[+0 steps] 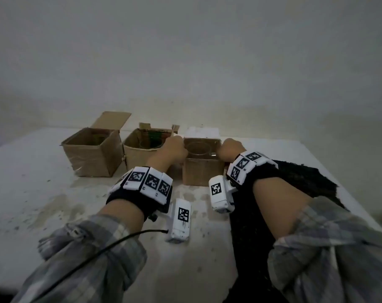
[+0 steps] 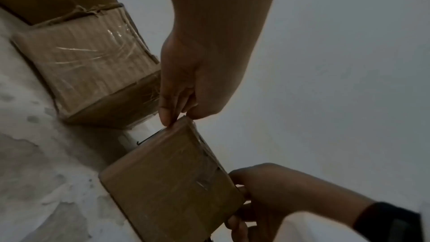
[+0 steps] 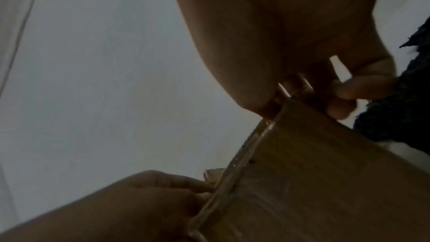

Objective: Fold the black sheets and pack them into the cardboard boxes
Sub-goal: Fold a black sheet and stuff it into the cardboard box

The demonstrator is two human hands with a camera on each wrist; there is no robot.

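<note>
three boxes in row, sheet right

Three open brown cardboard boxes stand on a stained white table. The left hand and right hand grip the rightmost box's rim; a black sheet lies beneath the right forearm.

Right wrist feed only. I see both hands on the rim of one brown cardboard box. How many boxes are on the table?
Observer: Three in a row: the left open brown cardboard box, the middle open brown cardboard box, and the held rightmost brown cardboard box.
Operator: Anything inside the held one?
Observer: A clear round container; no sheet shows in it.
Operator: Where's the sheet?
Observer: The black fabric sheet lies spread on the white table, right of that box.
</note>
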